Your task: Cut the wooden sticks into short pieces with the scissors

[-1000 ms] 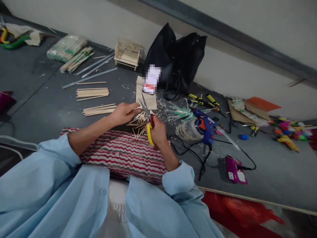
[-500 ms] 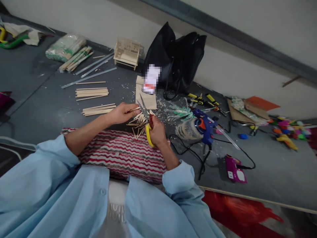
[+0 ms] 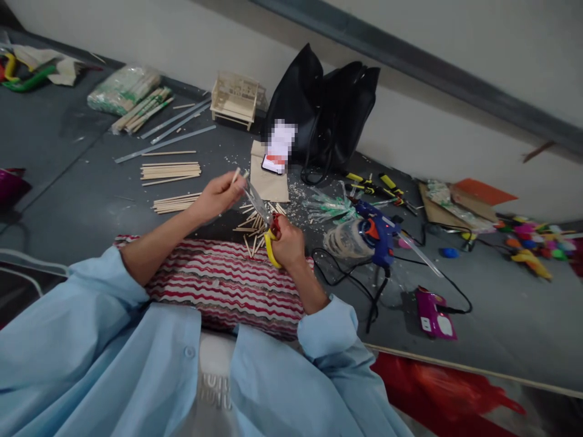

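My left hand (image 3: pixel 223 193) is closed on a thin wooden stick (image 3: pixel 235 175), whose pale end sticks up past the fingertips. Yellow-and-red-handled scissors (image 3: pixel 273 246) are gripped in my right hand (image 3: pixel 289 241), their blades pointing up and left to just beside the left fingertips. Under the blades lies a heap of short cut sticks (image 3: pixel 255 227), partly hidden by the scissors and right hand. Two rows of longer sticks, an upper row (image 3: pixel 170 172) and a lower row (image 3: pixel 175 203), lie left of my left hand, the lower one partly covered by it.
A striped cushion (image 3: pixel 218 285) lies before me. Behind are a phone (image 3: pixel 276 161), a black bag (image 3: pixel 319 115) and a small stick-built bench (image 3: pixel 234 103). To the right, a blue glue gun (image 3: pixel 382 230) rests by a clear jar (image 3: pixel 346 238), its cable trailing to a purple socket box (image 3: pixel 435 315).
My left hand has lifted and shifted left, turning the stick from lying sideways to pointing up. The scissor blades have tilted further left, toward the left fingertips.
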`<state>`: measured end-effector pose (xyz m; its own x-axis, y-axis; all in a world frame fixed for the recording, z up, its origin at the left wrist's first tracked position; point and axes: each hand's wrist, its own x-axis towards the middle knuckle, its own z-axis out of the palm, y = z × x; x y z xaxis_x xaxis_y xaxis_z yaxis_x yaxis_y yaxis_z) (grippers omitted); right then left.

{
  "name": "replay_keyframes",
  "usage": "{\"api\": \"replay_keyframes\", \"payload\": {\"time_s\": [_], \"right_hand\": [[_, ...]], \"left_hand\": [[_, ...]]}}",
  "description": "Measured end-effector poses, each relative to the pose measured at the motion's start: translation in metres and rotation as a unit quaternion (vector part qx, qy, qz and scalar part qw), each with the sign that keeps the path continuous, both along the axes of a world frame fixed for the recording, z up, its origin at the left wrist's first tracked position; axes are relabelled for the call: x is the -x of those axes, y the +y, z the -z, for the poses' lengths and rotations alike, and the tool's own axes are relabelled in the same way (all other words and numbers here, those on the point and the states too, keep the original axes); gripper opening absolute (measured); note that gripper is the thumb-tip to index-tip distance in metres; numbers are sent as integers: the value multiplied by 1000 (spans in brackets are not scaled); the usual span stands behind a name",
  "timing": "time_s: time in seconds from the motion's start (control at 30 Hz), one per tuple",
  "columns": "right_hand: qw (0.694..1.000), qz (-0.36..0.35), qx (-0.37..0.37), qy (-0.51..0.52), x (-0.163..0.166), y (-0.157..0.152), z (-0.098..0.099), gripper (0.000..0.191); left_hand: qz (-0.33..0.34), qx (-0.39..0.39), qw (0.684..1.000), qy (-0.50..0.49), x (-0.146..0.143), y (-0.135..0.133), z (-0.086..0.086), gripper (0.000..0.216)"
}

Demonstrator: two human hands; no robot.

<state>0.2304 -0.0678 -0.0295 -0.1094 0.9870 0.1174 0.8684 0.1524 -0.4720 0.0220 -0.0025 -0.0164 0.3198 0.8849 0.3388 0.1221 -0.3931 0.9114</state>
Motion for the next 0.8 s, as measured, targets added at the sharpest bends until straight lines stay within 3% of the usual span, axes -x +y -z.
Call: {"api": "replay_keyframes", "payload": {"time_s": [0.1,0.23,0.47,0.6,0.8], "right_hand": [[1000,20,-16,14,-4,2,1,12],[995,29,-16,94,-10,7,5,11],[990,25,-41,130,-11,9,11,7],[990,19,-60,123,-10,9,11,5],[992,15,-46,120,-10,10,10,6]], "left_hand": [[7,100,981,-168,-1,3,-2,40],[37,139,957,-253,-3,8,-2,35],[15,110,953,-280,-8,12,7,33],[-3,80,962,-262,-8,16,9,35],[-8,94,972,-216,-7,20,17,42]]}}
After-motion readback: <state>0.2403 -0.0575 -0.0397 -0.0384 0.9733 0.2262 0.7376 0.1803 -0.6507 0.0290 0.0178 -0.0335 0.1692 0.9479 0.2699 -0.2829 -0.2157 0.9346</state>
